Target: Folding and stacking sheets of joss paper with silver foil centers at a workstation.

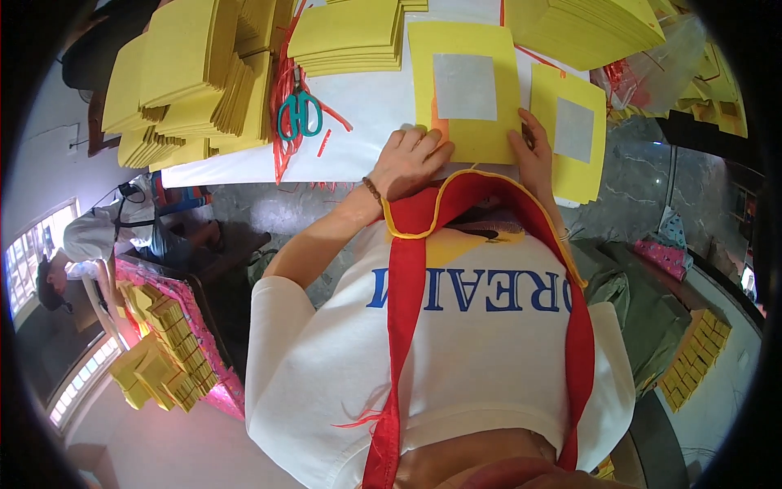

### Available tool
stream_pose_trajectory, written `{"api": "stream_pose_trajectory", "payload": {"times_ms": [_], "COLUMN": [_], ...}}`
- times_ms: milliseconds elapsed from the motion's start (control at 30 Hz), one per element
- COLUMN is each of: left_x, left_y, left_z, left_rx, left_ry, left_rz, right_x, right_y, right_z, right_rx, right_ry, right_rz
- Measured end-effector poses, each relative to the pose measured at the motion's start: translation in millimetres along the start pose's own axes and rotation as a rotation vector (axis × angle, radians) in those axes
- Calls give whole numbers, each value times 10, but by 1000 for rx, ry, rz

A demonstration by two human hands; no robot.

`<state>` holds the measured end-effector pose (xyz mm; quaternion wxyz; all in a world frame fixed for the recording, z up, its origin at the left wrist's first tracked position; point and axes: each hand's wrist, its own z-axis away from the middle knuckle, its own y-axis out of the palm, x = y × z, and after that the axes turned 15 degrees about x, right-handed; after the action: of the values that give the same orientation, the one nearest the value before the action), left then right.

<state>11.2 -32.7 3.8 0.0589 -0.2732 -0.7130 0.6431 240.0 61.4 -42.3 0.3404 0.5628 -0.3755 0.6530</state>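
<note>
A yellow paper stack [476, 138], apparently joss paper, lies at the table's near edge in front of me, a silver-grey rectangle on its top sheet. My left hand [413, 163] has its bent fingers over the near left corner, beside an orange strip; its thumb is hidden. At the near right edge is my right hand [533, 151], thumb against the paper and fingers apart with a dark gap between. Just right of that hand lies a second yellow paper stack [592, 130], also with a silver-grey rectangle.
Teal-handled scissors [300, 114] lie on red plastic strips [285, 159] at the left. Yellow bundles [175, 65] are piled far left, with more stacks [346, 37] along the back. A clear plastic bag [660, 73] sits at right. Another person [110, 232] bends over bundles at lower left.
</note>
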Motion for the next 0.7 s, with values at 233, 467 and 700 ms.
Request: {"api": "stream_pose_trajectory", "payload": {"times_ms": [233,467,700], "left_x": [145,266,506], "left_y": [-25,-87,-202], "left_z": [45,-5,-156], "left_rx": [69,66,80], "left_ry": [-15,11,-10], "left_rz": [-36,126,403], "right_x": [94,114,454], "right_y": [92,76,91], "right_z": [-41,-34,19], "right_rx": [53,-38,239], "right_ry": [97,-89,-210], "right_rz": [-156,366,650]}}
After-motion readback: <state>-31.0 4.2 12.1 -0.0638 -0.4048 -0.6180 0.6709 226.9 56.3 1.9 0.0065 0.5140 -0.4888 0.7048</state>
